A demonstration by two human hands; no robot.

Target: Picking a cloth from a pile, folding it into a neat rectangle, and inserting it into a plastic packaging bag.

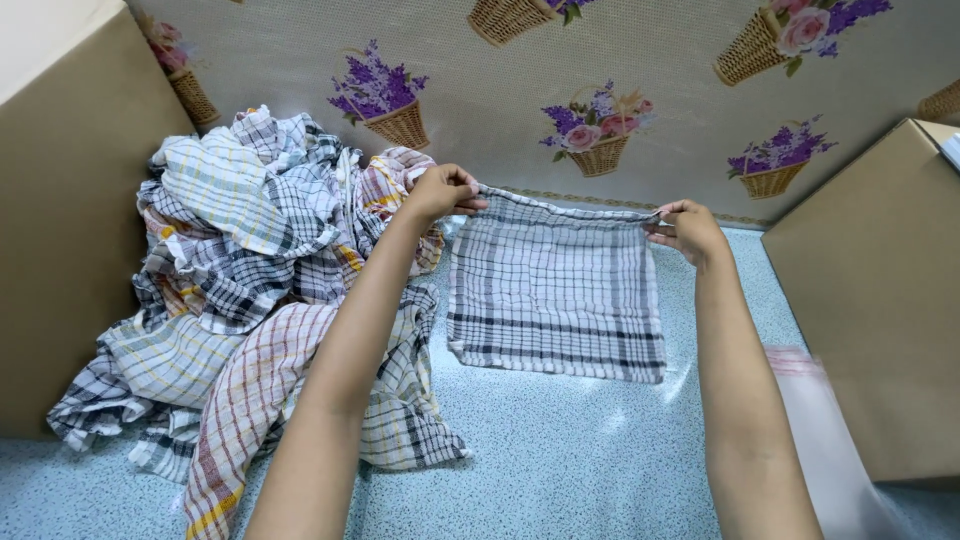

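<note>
A grey-checked cloth (pixel 556 300) hangs stretched between two raised hands, its lower edge resting on the speckled blue table (pixel 560 460) below them. The left hand (pixel 441 193) pinches the cloth's top left corner and the right hand (pixel 688 231) pinches the top right corner, the hands held well apart so the upper hem runs nearly straight from one to the other. The fingertips of both hands are folded into the fabric and partly hidden, so the exact pinch cannot be made out.

Beyond the left hand and under the left forearm lies a heap of checked cloths (pixel 250 280) in grey, yellow and red patterns; the forearm covers part of it, and how many cloths it holds cannot be told. Past the heap stands a brown cardboard panel (pixel 60 230), cut off at the frame's edge. Near the right forearm lies a blurred clear plastic bag (pixel 815 400), its contents hard to make out, and beside it a second brown cardboard box (pixel 880 300), also cut off. Behind the hands, a wall covering (pixel 500 60) shows flower baskets.
</note>
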